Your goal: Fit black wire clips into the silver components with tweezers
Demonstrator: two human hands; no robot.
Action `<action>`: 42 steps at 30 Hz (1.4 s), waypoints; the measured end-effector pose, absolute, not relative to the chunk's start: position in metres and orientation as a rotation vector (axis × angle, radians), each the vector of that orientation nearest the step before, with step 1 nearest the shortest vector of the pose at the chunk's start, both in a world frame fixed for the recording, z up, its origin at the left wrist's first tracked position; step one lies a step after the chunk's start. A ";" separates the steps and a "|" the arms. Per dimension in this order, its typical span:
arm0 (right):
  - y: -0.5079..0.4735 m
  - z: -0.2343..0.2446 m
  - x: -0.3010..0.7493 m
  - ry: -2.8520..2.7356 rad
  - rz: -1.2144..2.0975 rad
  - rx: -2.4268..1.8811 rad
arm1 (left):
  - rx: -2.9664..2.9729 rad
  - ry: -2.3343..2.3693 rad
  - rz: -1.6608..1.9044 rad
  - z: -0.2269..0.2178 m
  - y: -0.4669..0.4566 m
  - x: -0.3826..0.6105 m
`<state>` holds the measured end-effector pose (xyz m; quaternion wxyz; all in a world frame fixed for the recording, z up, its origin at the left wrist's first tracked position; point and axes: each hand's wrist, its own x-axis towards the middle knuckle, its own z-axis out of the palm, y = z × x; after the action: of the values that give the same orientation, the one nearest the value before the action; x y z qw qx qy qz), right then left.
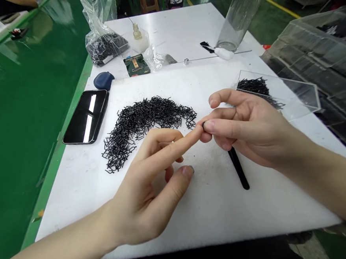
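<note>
My right hand has thumb and index finger pinched on a small black piece, mostly hidden between the fingertips. The outstretched index finger of my left hand meets that pinch, while its thumb stands apart with something greyish at the tip. A slim black tool, perhaps tweezers, shows below my right hand's curled fingers; whether it is held or lies on the surface I cannot tell. Beyond my left hand, small bent black pieces form a curved heap on the white board.
Left of the heap are a phone and a dark blue case. Farther back stand a bag of black pieces, a small bottle and a clear cylinder. A clear tray and stacked boxes are at right.
</note>
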<state>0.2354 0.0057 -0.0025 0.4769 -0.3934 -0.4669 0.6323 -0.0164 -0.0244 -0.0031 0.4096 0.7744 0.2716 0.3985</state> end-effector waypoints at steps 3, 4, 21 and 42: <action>0.006 0.000 0.235 -1.090 1.589 -0.939 | 1.905 0.695 1.011 -0.004 -0.023 -0.017; 0.007 0.002 0.235 -1.063 1.607 -0.945 | 1.890 0.702 1.022 -0.004 -0.023 -0.017; 0.011 0.012 0.235 -0.856 1.838 -0.927 | 1.972 0.843 1.128 -0.008 -0.027 -0.014; 0.002 0.007 0.228 -1.046 1.519 -0.956 | 2.248 0.865 1.043 -0.008 -0.031 -0.020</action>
<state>0.2278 0.0022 0.0073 0.5074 -0.3966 -0.4340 0.6300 -0.0202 -0.0307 -0.0082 0.2555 0.8280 0.3187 0.3840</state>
